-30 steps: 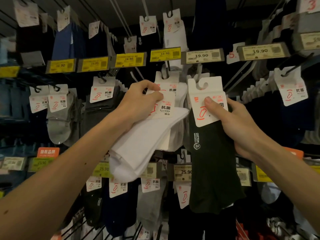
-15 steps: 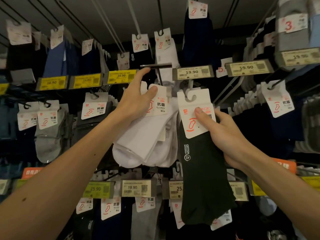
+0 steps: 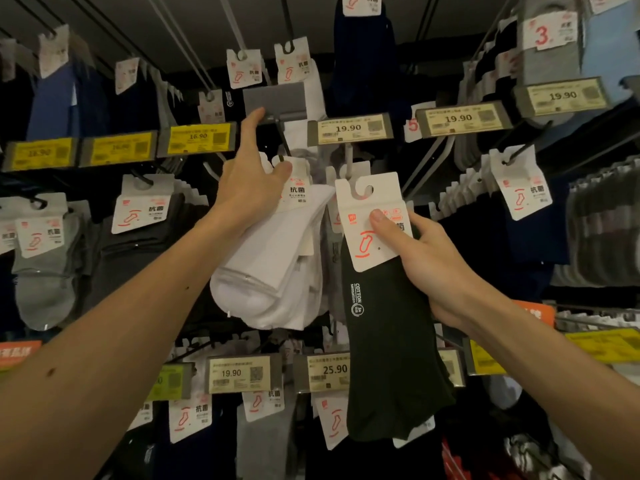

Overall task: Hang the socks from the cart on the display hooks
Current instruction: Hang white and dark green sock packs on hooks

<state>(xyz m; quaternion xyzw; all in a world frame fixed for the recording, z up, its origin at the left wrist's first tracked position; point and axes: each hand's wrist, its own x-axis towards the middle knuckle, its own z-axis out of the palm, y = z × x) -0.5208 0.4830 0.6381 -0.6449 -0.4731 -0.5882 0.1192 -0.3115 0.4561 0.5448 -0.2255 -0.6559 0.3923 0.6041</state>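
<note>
Above my left grip (image 3: 249, 188), the grey label holder (image 3: 275, 98) sat tilted up, leaving the hook (image 3: 284, 143) open in front. The white socks (image 3: 273, 271) crowded just below that grip; to its right, my right grip (image 3: 426, 261) and black socks (image 3: 391, 341) filled the gap.

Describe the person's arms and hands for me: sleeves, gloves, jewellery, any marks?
The left forearm and right forearm are bare, no sleeve in view. The left hand and right hand wear no gloves, rings or watch. A few small dark spots mark the left forearm.
</note>
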